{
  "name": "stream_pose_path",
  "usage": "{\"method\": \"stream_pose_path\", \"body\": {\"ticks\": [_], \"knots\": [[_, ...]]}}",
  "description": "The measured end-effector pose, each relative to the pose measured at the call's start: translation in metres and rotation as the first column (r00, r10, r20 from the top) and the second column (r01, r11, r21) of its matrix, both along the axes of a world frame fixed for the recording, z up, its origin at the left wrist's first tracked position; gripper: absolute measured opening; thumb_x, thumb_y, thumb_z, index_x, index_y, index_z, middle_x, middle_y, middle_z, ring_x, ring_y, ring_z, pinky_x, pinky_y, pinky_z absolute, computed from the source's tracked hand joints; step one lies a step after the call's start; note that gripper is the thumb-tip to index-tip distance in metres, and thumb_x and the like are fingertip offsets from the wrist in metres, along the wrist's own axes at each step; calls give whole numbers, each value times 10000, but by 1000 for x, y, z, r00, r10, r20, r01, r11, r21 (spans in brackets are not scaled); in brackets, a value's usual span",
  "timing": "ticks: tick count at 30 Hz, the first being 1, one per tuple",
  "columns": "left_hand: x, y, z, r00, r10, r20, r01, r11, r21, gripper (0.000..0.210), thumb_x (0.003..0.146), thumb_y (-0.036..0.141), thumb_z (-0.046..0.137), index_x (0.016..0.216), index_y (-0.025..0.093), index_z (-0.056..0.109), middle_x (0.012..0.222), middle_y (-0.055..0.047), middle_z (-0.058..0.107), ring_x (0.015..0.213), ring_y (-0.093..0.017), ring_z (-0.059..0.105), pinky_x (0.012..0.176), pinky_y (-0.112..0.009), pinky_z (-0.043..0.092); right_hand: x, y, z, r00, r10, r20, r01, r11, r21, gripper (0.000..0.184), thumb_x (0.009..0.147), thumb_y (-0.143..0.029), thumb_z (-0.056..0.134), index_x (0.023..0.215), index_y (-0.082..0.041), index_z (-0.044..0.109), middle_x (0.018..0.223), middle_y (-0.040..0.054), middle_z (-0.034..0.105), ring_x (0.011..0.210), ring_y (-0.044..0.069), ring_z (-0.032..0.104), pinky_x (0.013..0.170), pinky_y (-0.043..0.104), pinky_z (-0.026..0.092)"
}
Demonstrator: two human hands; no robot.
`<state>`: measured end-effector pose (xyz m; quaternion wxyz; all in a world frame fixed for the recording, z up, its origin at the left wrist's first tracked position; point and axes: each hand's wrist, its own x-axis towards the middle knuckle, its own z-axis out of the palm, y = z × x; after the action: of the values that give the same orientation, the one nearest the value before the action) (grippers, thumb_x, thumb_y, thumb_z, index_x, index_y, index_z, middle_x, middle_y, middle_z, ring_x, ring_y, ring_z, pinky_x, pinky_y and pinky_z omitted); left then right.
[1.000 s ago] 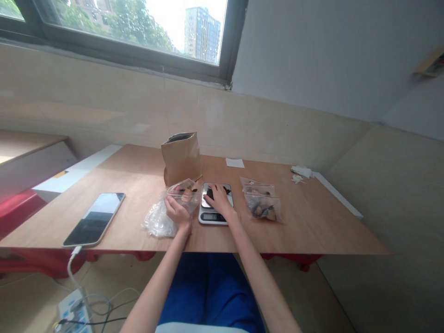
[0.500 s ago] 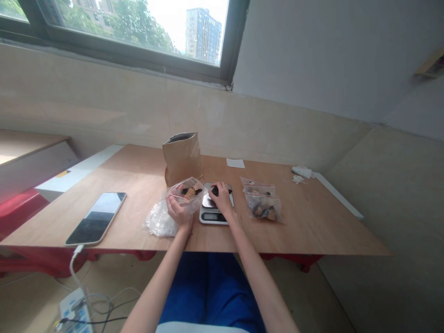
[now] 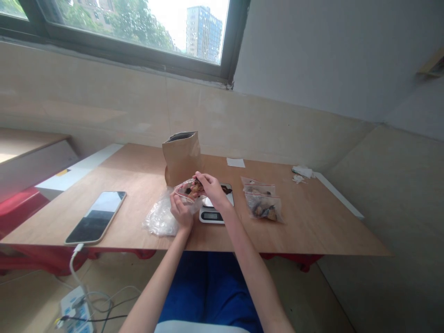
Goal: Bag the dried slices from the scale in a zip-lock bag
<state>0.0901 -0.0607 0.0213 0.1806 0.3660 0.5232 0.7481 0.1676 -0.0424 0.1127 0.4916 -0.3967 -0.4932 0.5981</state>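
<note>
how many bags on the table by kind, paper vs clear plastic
paper bag: 1
clear plastic bags: 4 (held bag, crumpled bag, two filled bags)
total: 5

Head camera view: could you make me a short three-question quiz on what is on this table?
1. True or false: the left hand holds the open clear bag.
2. What stands behind the kitchen scale: A the brown paper bag, B the phone, C a bottle?
3. On which side of the scale do the filled bags lie?

Key
1. True
2. A
3. Its right; the right hand is at the open bag's mouth.
</note>
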Motion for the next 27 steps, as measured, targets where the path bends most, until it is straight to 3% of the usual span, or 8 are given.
{"method": "stream_pose_path", "body": {"ticks": [3,6,12,15,18,22,24,27], "knots": [[0,-1,0,1000,8,-14,-7,1000,26,394,926,387,268,1028,156,569,1034,-124,638,970,-194,611,844,-333,482,-10,1,-9,951,-131,279,101,988,120,384,761,-554,573,817,-174,576,763,25,639,670,134,612,584,244,494],[1,-1,0,1000,-2,16,1,998,62,365,922,368,298,1012,153,579,1003,-108,644,932,-186,611,825,-319,478,-15,-5,-12,821,-259,509,106,945,309,330,826,-520,523,842,-191,545,823,42,667,783,155,637,698,260,479],[0,1,1,999,23,48,-24,999,27,367,925,365,282,1002,161,577,1026,-105,639,943,-179,603,842,-304,468,-11,-18,-1,627,-347,698,19,902,431,295,900,-489,438,857,-215,537,789,46,667,724,188,638,603,256,420],[0,1,1,998,37,50,-37,999,-4,386,926,387,264,1017,161,563,1045,-112,632,956,-185,602,841,-305,472,-6,-19,1,592,-358,722,-29,886,463,314,914,-462,428,775,-215,563,704,34,645,662,177,615,597,253,403],[-1,2,0,998,52,37,-51,999,-10,402,926,396,250,1033,157,555,1041,-115,631,965,-188,603,838,-306,477,0,-16,-2,610,-406,680,-30,846,532,330,920,-439,425,739,-206,574,752,38,635,715,172,599,668,268,421],[-2,3,-3,999,49,1,-49,999,-22,439,927,405,228,1049,154,567,1039,-129,630,987,-198,599,870,-332,467,11,-5,-13,668,-537,515,135,768,626,279,928,-375,402,811,-200,585,872,43,606,770,152,578,736,265,439],[-2,5,-5,999,50,6,-49,998,-33,452,924,408,222,1052,151,571,1040,-140,629,987,-206,598,879,-347,463,20,4,-23,640,-616,460,244,730,639,249,924,-316,391,825,-197,585,889,52,591,787,154,576,756,269,445],[-4,8,-8,996,81,35,-78,995,-64,455,915,410,223,1037,143,572,1011,-144,629,971,-216,598,875,-361,464,41,15,-42,530,-686,499,306,703,642,197,893,-224,400,872,-169,588,957,101,578,922,197,564,853,326,431]]}}
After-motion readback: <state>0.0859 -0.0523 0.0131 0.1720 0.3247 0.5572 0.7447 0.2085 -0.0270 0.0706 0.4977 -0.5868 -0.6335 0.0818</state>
